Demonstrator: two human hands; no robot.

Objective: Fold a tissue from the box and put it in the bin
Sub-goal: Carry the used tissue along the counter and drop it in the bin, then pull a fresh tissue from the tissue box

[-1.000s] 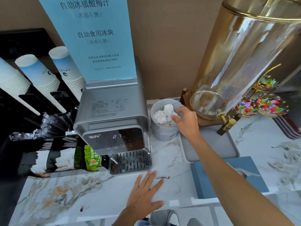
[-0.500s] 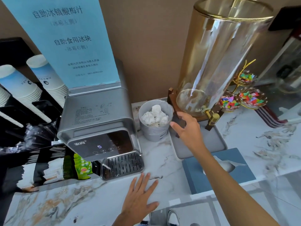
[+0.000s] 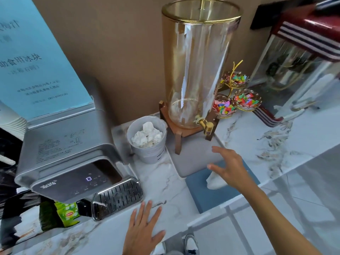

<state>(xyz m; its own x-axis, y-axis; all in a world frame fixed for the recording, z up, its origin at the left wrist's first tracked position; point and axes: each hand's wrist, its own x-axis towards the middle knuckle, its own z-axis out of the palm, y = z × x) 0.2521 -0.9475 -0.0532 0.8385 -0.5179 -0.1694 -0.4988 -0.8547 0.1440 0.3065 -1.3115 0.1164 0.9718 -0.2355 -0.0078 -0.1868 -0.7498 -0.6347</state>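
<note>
A small grey bin (image 3: 147,155) stands on the marble counter beside the water machine, with several crumpled white tissues (image 3: 147,137) inside it. A blue tissue box (image 3: 204,196) lies at the counter's front edge, a white tissue (image 3: 214,182) sticking out of its top. My right hand (image 3: 230,168) hovers open just above that tissue, fingers spread, holding nothing. My left hand (image 3: 143,230) rests flat on the counter near the front edge, fingers apart.
A grey water machine (image 3: 70,159) with a drip tray (image 3: 117,199) stands left. A tall glass drink dispenser (image 3: 198,67) on a wooden stand sits behind a grey tray (image 3: 193,159). Bowls of coloured sweets (image 3: 239,102) and a popcorn machine (image 3: 303,67) stand right. Green tea bags (image 3: 69,214) lie front left.
My right hand has pulled back from the bin's rim, over the grey tray, to above the tissue box. My left hand stays flat on the counter. The view shifted right.
</note>
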